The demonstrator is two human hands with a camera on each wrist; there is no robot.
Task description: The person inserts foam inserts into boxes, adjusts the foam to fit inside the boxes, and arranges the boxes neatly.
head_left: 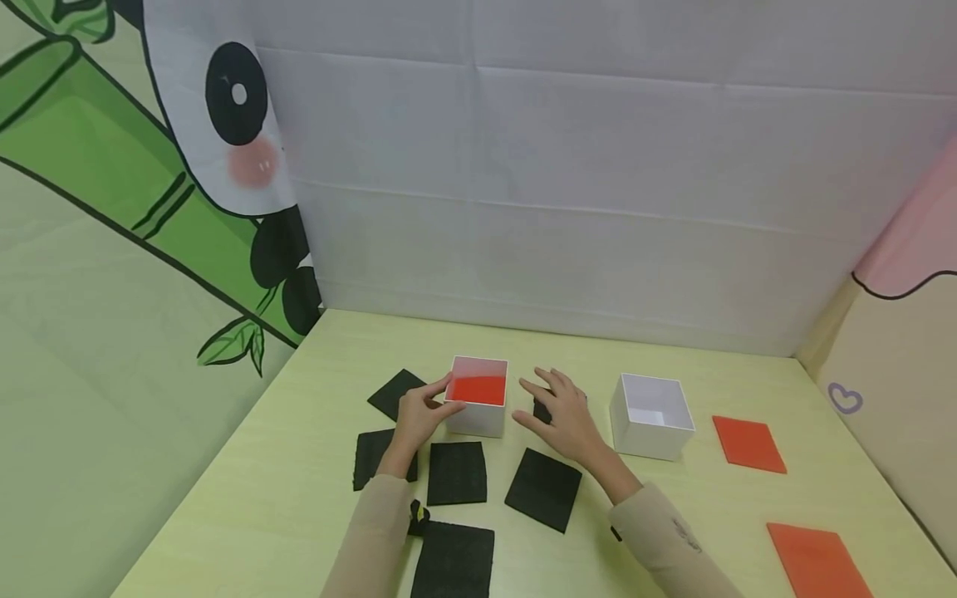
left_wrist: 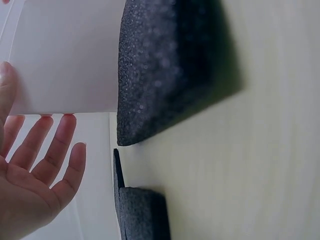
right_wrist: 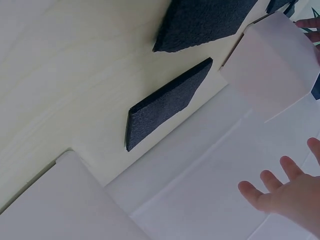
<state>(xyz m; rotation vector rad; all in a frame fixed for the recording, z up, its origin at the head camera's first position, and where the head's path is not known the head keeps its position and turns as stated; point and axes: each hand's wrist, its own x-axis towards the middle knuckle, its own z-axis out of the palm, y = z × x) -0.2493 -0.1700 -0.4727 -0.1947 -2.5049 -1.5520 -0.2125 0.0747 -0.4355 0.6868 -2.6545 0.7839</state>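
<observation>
Beige sleeves (head_left: pixel 366 540) reach in from the bottom edge of the head view, the left one near a black foam square (head_left: pixel 453 565) at bottom centre. Near the middle of that frame, the left hand (head_left: pixel 414 419) grips the left white box (head_left: pixel 475 421) by its left side, and a red layer (head_left: pixel 478 390) shows inside. Just right of it, the right hand (head_left: pixel 564 419) hovers with fingers spread, holding nothing, partly covering a small black piece (head_left: pixel 542 410). Four more black squares (head_left: pixel 458 473) lie around the left white box on the pale yellow table (head_left: pixel 247 498). Right of centre stands the right white box (head_left: pixel 650 444), with two orange-red squares (head_left: pixel 750 446) at lower right. White cloth (head_left: pixel 568 199) spans the upper frame. From the left wrist, black foam looms at upper centre; the left white box fills the upper left, left thumb and fingertips against it. From the right wrist, one white box occupies the lower left, another the upper right, and the right hand spreads loosely at lower right, apart from both.
</observation>
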